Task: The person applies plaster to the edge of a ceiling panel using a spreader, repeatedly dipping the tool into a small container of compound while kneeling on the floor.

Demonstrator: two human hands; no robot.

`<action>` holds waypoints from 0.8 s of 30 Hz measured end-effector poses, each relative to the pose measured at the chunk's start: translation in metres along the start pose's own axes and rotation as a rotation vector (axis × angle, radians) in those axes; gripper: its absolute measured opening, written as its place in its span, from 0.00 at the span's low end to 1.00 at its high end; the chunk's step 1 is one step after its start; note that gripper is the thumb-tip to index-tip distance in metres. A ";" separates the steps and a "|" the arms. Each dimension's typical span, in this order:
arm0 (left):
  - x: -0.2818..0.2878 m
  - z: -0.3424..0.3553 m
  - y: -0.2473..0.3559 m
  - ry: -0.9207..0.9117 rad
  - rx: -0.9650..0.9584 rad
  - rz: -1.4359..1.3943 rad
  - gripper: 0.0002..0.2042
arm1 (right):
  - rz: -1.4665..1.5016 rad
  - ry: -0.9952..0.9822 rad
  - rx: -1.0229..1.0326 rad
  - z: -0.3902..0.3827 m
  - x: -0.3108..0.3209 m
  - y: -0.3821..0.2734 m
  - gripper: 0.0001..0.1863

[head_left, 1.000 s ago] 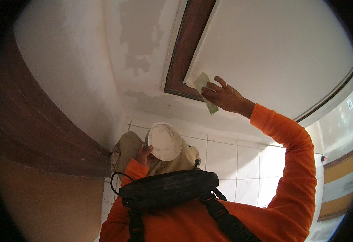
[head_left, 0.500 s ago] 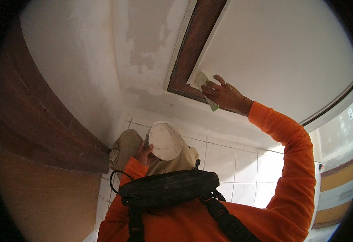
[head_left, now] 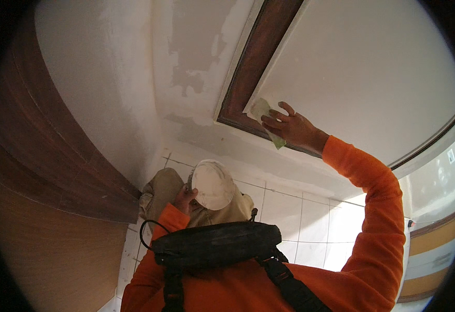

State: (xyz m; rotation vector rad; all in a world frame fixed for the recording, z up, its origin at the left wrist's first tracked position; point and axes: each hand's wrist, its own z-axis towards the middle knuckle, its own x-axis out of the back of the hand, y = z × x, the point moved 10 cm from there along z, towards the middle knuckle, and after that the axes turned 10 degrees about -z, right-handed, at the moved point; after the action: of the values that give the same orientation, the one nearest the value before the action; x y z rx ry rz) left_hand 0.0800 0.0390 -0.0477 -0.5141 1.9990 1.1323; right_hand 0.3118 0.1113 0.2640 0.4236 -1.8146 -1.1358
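Observation:
My right hand [head_left: 294, 129] reaches up and presses a pale green sheet of sandpaper [head_left: 260, 107] to the white surface [head_left: 368, 73], at the lower corner of a dark wooden frame [head_left: 234, 106]. One finger lifts off the sheet while the others rest against it. Low down, my left hand [head_left: 185, 199] grips the left rim of a round white bucket [head_left: 213, 185] standing between my knees. The bucket's top looks whitish and dusty; I cannot tell its contents.
Close on the left is a brown wooden door [head_left: 56, 244] with a dark frame. Patchy white plaster covers the corner wall [head_left: 196, 57]. White floor tiles [head_left: 284, 208] lie below, with bright light at right. A black bag [head_left: 217, 244] is strapped to my chest.
The view has shifted slightly, so the wall and frame sit a little further right. Both hands keep their holds; the sandpaper stays about the same frame corner.

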 end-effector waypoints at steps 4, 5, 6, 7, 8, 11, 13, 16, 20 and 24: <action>-0.002 -0.002 -0.002 0.011 0.014 -0.008 0.39 | 0.055 0.056 0.004 -0.001 -0.006 0.003 0.26; -0.003 -0.004 -0.001 0.019 0.008 -0.028 0.37 | 0.075 0.064 -0.002 -0.001 -0.006 0.004 0.26; -0.006 -0.005 0.000 0.017 0.011 -0.029 0.37 | 0.076 0.061 -0.002 -0.001 -0.007 0.006 0.26; -0.005 -0.006 -0.002 0.062 0.050 -0.018 0.38 | 0.077 0.072 0.005 -0.002 -0.006 0.007 0.25; -0.003 -0.006 -0.005 0.105 0.089 -0.006 0.38 | 0.080 0.081 0.012 -0.003 -0.006 0.008 0.25; -0.011 0.000 -0.004 -0.056 0.094 0.016 0.39 | 0.092 0.034 0.039 -0.003 -0.018 0.006 0.25; 0.008 0.011 -0.013 -0.061 0.093 0.012 0.40 | 0.119 0.011 0.032 0.004 -0.035 0.001 0.25; 0.003 0.012 -0.011 -0.107 0.062 0.001 0.41 | 0.128 -0.022 0.040 0.010 -0.040 -0.001 0.24; -0.003 0.002 -0.010 -0.017 0.080 -0.014 0.42 | 0.118 -0.093 0.062 0.006 -0.040 0.003 0.20; 0.000 -0.003 -0.007 0.007 0.081 0.011 0.41 | 0.097 -0.079 0.061 0.004 -0.029 0.006 0.16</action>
State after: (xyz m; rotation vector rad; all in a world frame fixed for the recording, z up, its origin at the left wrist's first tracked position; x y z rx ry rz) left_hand 0.0830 0.0328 -0.0503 -0.4668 2.0463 1.0527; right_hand 0.3243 0.1364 0.2533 0.3265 -1.9211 -1.0463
